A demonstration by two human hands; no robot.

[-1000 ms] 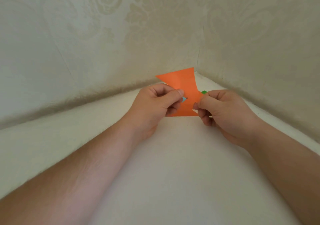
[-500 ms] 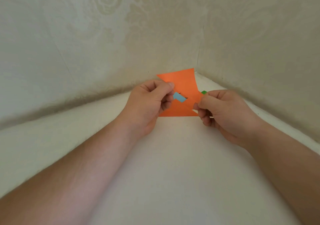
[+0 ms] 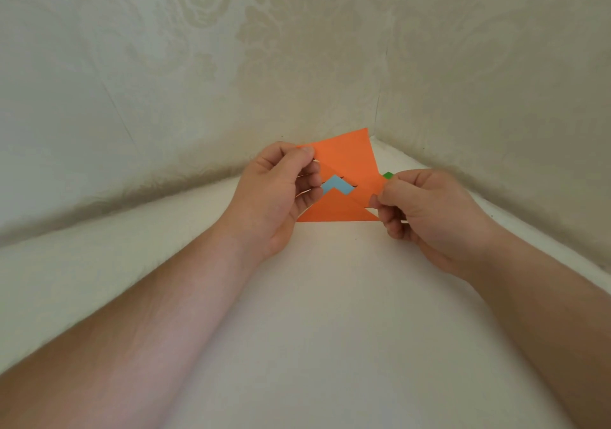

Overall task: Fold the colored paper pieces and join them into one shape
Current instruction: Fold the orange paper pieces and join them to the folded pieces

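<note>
1. Three colours of paper show: one orange paper (image 3: 350, 160), one light blue paper (image 3: 338, 184) and one small green paper (image 3: 387, 175).
2. Two hands hold the papers just above the white desk (image 3: 314, 329), near the corner where two patterned walls (image 3: 198, 64) meet.
3. The left hand (image 3: 277, 193) has its fingers curled, thumb and forefinger pinching the orange paper's upper left corner.
4. The right hand (image 3: 426, 213) also curls, pinching the orange paper's right edge between thumb and forefinger; the green paper peeks out just above these fingers.
5. Both forearms reach in from the lower corners, bare.
6. The orange paper is flat and matte, folded into angular flaps: a large tilted panel on top and a triangle below.
7. The blue paper shows as a chevron-shaped strip between those two orange flaps.
</note>
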